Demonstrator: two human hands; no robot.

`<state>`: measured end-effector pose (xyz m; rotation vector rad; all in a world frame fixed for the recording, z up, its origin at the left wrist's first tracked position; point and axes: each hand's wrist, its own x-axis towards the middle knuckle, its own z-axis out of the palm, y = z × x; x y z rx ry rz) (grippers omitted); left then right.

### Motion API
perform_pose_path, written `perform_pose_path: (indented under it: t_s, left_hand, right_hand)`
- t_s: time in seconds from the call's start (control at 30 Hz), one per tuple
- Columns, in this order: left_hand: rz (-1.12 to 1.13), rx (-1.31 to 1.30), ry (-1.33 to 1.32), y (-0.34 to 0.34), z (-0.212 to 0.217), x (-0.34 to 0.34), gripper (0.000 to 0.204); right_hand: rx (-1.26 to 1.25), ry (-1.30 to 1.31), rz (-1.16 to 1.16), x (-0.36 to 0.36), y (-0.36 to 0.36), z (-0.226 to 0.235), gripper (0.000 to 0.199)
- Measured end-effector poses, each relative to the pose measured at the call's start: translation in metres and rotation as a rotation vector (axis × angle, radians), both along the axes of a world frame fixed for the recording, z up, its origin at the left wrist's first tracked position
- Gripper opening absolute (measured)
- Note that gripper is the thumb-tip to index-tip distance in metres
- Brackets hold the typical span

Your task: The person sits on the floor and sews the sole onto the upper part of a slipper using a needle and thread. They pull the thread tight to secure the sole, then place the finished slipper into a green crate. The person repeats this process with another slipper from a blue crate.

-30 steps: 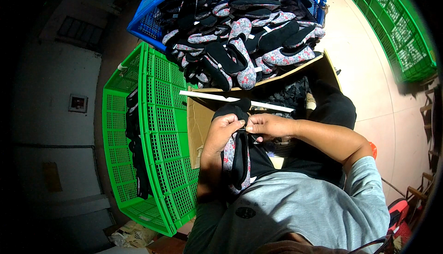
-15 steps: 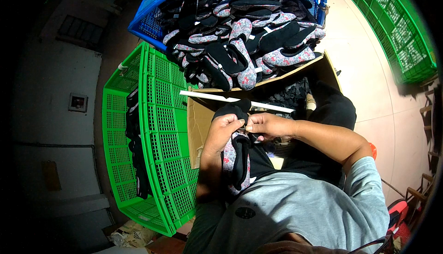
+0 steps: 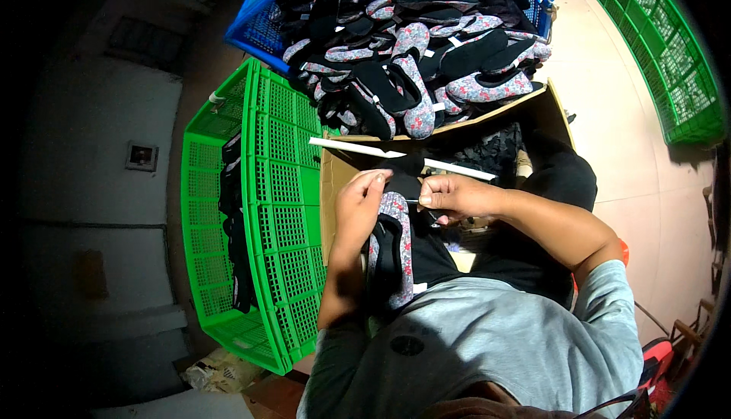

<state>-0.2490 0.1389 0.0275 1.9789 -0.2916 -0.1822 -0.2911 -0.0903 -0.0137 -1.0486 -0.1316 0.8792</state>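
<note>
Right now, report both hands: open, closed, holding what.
Left hand: closed on the floral shoe upper.
Right hand: pinched shut on the same floral shoe upper's top edge.

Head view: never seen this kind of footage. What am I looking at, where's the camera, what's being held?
The camera is a fisheye worn on a person's head, looking down, so straight edges bend. No machine: two bare hands. The left hand and right hand both grip a floral-and-black slipper over the lap, above an open cardboard box. Ahead, a blue crate is piled with similar slippers. A green crate to the left holds a few dark pieces; another green crate sits at right.
</note>
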Motion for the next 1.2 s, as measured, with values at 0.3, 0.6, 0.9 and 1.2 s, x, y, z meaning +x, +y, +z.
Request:
perform_pose_path:
  t_s: [0.3, 0.6, 0.9, 1.2]
  left_hand:
    - [0.117, 0.367, -0.457, 0.025, 0.035, -0.06, 0.01]
    - [0.156, 0.652, -0.632, 0.004, 0.021, -0.088, 0.042]
    - [0.129, 0.551, -0.579, -0.002, 0.007, -0.084, 0.043]
    - [0.007, 0.433, -0.513, 0.008, 0.0, -0.078, 0.035]
  right_hand:
    - [0.009, -0.142, -0.021, -0.008, 0.013, -0.005, 0.023]
    - [-0.155, -0.623, -0.261, -0.015, 0.024, 0.007, 0.03]
    - [-0.551, -0.942, -0.406, -0.012, 0.031, 0.021, 0.052]
    - [-0.706, -0.996, -0.321, -0.013, 0.034, 0.02, 0.043]
